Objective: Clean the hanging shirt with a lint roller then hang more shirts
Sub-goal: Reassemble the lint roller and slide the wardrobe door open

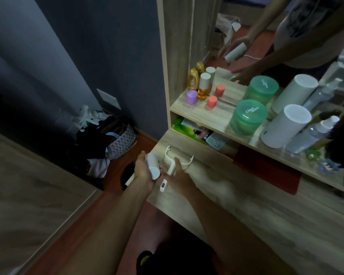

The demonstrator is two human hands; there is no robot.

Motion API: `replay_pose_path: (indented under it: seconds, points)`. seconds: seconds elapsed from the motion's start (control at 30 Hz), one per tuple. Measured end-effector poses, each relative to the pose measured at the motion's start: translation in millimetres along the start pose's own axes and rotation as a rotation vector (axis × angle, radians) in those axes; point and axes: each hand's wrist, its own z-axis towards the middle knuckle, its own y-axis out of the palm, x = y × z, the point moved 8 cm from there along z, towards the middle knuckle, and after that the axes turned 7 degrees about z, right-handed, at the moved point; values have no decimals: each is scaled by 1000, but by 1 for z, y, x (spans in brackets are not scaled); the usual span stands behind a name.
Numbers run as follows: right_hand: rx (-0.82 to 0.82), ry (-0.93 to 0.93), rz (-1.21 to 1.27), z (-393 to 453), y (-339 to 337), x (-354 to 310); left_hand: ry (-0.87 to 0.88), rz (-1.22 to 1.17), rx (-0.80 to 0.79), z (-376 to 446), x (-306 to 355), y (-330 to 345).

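Green tub (248, 116) beside white cylinder (286, 125) on shelf (216, 114).

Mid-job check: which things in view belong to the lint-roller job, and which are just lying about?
In use:
- white roll, gripped by the left hand
- white roller handle, held by the right hand

Lying about:
- green tub
- white cylinder
- purple jar
- amber bottle
- laundry basket

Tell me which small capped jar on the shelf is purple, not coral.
The purple jar at the shelf's left end, beside the amber bottle. The other small jar, further right, is coral-red.
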Motion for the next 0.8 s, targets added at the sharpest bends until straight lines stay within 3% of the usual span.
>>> replay_pose_path:
  seconds: [0.1, 0.2, 0.3, 0.4, 0.57, 0.8]
  points:
    - [126, -18, -111, -3, -6, 4, -30, 18, 20, -2, 1, -14]
    - [141, -60, -225, -12, -17, 14, -43, 9, 11, -2, 4, -21]
    - [137, -95, -121, -28, -38, 14, -33, 24, -7, -5, 11, -21]
    - [160, -264, 21, -59, -62, -8, -22, 57, -85, -12, 18, -10]
    - [109, -569, -123, -113, -71, -56, -7, 132, -190, -19, 25, 9]
    - [264, -496, -195, -124, -77, -82, 28, 231, -367, -39, 23, 38]
